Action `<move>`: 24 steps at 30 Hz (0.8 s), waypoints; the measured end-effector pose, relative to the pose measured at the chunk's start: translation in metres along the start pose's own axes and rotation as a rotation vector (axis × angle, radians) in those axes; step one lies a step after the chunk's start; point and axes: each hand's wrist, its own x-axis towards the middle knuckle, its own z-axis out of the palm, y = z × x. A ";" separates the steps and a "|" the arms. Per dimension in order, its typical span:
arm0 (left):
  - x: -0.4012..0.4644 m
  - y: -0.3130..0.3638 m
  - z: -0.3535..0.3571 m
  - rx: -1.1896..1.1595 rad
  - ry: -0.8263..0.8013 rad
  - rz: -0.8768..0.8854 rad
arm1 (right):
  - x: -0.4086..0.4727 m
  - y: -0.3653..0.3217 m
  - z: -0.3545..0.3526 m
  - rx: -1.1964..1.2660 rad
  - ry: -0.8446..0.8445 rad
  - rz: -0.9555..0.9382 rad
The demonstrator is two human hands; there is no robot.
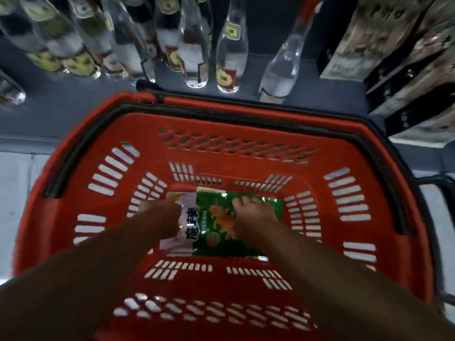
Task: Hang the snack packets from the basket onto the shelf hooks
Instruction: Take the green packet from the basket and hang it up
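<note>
A red plastic basket [246, 124] with slotted walls fills the middle of the head view. At its bottom lie a green snack packet [214, 225] and, partly under it on the left, a white packet [181, 242] with dark characters. Both my arms reach down into the basket. My left hand [162, 217] lies on the white packet's left edge with its fingers curled, blurred, so whether it grips is unclear. My right hand [253, 215] rests on the green packet's right side, fingertips pointing to the far wall. No shelf hooks are in view.
Behind the basket a dark shelf carries several clear glass bottles [229, 52] with red and gold labels. Stacked patterned boxes [406, 50] stand at the right. A black basket handle [433, 183] sticks out on the right. Pale floor [14, 193] shows at the left.
</note>
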 end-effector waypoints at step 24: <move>0.073 -0.016 0.017 -0.446 0.192 -0.102 | 0.055 -0.006 0.037 0.075 -0.059 0.043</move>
